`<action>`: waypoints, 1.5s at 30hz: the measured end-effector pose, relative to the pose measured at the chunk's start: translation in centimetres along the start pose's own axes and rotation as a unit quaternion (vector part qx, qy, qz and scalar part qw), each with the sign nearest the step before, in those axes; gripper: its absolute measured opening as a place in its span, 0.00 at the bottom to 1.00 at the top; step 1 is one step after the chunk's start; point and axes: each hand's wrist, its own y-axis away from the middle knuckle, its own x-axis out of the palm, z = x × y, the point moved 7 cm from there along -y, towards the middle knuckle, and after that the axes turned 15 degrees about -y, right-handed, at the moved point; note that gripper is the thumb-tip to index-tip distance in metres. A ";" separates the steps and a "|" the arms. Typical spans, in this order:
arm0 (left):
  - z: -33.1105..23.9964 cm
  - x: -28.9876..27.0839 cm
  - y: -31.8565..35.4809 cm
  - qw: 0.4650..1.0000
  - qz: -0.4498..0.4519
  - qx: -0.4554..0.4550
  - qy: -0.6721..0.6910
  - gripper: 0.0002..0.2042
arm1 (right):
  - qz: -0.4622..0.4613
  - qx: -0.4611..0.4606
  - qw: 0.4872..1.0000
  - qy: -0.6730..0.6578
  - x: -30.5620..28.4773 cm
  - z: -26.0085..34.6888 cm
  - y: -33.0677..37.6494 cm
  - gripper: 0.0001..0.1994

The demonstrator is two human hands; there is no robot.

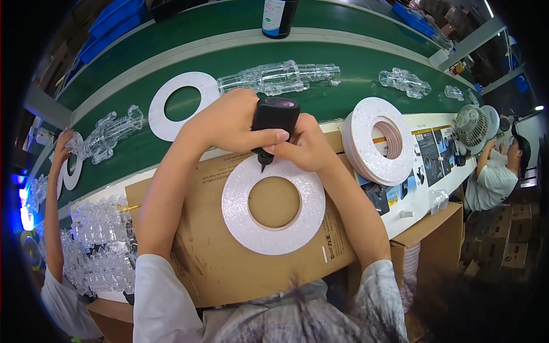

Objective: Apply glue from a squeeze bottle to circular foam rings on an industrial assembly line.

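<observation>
Both my hands close round a small black squeeze bottle [275, 117] with a narrow nozzle, held upside down. My left hand [233, 123] wraps it from the left, thumb across its front. From the other side my right hand [307, 144] grips it, thumb near the neck; some of its fingers are hidden behind the bottle. The nozzle tip points down at the upper part of a flat white speckled ring [239, 208], touching it or just above; I cannot tell which. Under the ring lies a brown cardboard sheet [200, 251].
A stack of white rings [357, 134] stands at right. On the green conveyor belt [354, 106] sit another ring [161, 108] and clear plastic parts [269, 78]. More clear parts [97, 246] pile up at left, beside another person's arm [54, 211]. A fan [472, 126] and another person [494, 177] are far right.
</observation>
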 end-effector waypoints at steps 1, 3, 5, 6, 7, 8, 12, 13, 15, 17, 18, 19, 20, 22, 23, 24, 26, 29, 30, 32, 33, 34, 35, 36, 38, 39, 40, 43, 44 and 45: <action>0.0 0.0 0.0 1.000 0.000 -0.003 0.010 0.17 | -0.001 0.000 1.000 0.005 0.0 0.0 0.0 0.07; 0.1 0.0 0.0 1.000 -0.003 0.004 0.001 0.18 | -0.001 0.000 1.000 -0.004 0.1 0.0 0.0 0.07; 0.1 -0.1 0.0 1.000 -0.005 0.011 -0.009 0.18 | -0.001 -0.002 1.000 -0.013 0.2 0.1 -0.1 0.07; 0.0 -0.2 0.1 1.000 -0.006 0.012 -0.015 0.19 | -0.002 -0.002 1.000 -0.014 0.3 0.1 -0.2 0.07; 0.0 -0.4 0.2 1.000 -0.008 0.013 -0.022 0.19 | -0.004 -0.003 1.000 -0.014 0.4 0.2 -0.2 0.07; 0.0 -0.4 0.2 1.000 -0.007 0.014 -0.024 0.19 | -0.004 -0.005 1.000 -0.014 0.3 0.2 -0.2 0.07; 0.3 -0.1 0.3 1.000 0.013 0.016 -0.018 0.17 | 0.001 0.015 1.000 -0.001 0.3 -0.1 -0.1 0.08; 0.5 0.2 0.3 0.999 0.035 0.011 -0.018 0.15 | -0.007 0.027 1.000 0.004 0.2 -0.2 -0.1 0.08; 0.4 0.2 0.2 1.000 0.019 0.014 -0.016 0.17 | 0.006 0.011 1.000 -0.006 -0.1 -0.4 -0.2 0.08; 0.2 0.1 0.1 1.000 0.007 0.021 -0.015 0.19 | 0.017 -0.008 1.000 -0.016 -0.1 -0.5 -0.2 0.08; 0.2 0.0 0.1 1.000 0.009 0.008 -0.002 0.19 | 0.013 0.004 1.000 -0.022 0.0 -0.6 -0.2 0.08; 0.2 -0.1 0.1 1.000 0.012 -0.005 0.012 0.19 | 0.008 0.016 0.999 -0.028 0.0 -0.7 -0.1 0.08; 0.1 -0.2 0.2 1.000 0.016 0.000 0.004 0.19 | 0.006 0.005 1.000 -0.029 -0.1 -0.6 -0.2 0.08; 0.1 -0.2 0.2 0.999 0.035 -0.029 0.004 0.17 | 0.008 0.026 0.999 -0.039 0.0 -0.9 -0.2 0.08; -0.3 -0.3 0.1 0.999 0.040 -0.024 -0.002 0.17 | 0.004 0.018 0.999 -0.040 0.1 -0.6 -0.2 0.08; -0.7 -0.6 0.0 0.999 0.027 -0.025 0.006 0.16 | -0.001 0.019 0.999 -0.037 0.1 -0.4 -0.2 0.09; -1.4 -0.9 -0.2 1.000 0.023 -0.019 0.011 0.16 | -0.015 0.013 0.999 -0.035 0.0 -0.2 -0.2 0.09; -1.2 -0.9 -0.1 0.999 0.028 -0.041 -0.014 0.15 | -0.025 -0.006 1.000 0.008 -0.5 0.2 -0.4 0.12; -0.9 -1.0 0.1 0.998 0.017 -0.056 -0.031 0.16 | -0.014 -0.017 0.999 0.050 -0.4 0.6 -0.5 0.11; -0.5 -1.2 0.1 0.994 0.025 -0.092 -0.051 0.18 | -0.006 -0.038 0.991 0.128 -0.3 1.8 -0.6 0.11; -0.9 -1.2 0.1 0.994 0.029 -0.088 -0.052 0.18 | -0.011 -0.040 0.991 0.127 -0.4 1.9 -0.5 0.11; -1.5 -1.4 0.1 0.996 0.009 -0.082 -0.043 0.18 | -0.015 -0.051 0.992 0.112 -0.3 2.1 -0.4 0.11; -1.9 -1.7 0.1 0.996 -0.013 -0.077 -0.035 0.18 | -0.018 -0.063 0.993 0.097 -0.3 2.5 -0.4 0.11; -1.8 -1.6 0.0 0.997 -0.013 -0.074 -0.036 0.18 | -0.018 -0.064 0.993 0.099 -0.2 2.9 -0.4 0.11; -1.4 -1.4 0.1 0.996 -0.037 -0.071 -0.041 0.18 | -0.038 -0.088 0.976 0.196 0.0 4.5 -0.2 0.11; -1.3 -1.5 0.2 0.996 -0.041 -0.073 -0.039 0.18 | -0.034 -0.086 0.976 0.199 0.3 5.2 -0.2 0.11; -1.4 -1.8 0.1 0.996 -0.049 -0.065 -0.042 0.18 | -0.034 -0.067 0.977 0.201 0.5 5.9 -0.3 0.13; -3.4 -2.2 -0.4 0.990 -0.087 -0.084 -0.071 0.19 | -0.069 -0.066 0.973 0.209 -0.4 6.0 0.0 0.13; -4.1 -2.0 -1.0 0.987 -0.043 -0.142 -0.060 0.19 | -0.097 -0.075 0.970 0.209 -1.6 5.4 0.5 0.13; -4.4 -2.1 -0.9 0.978 0.002 -0.201 -0.049 0.19 | -0.122 -0.085 0.967 0.206 -1.8 5.6 0.6 0.13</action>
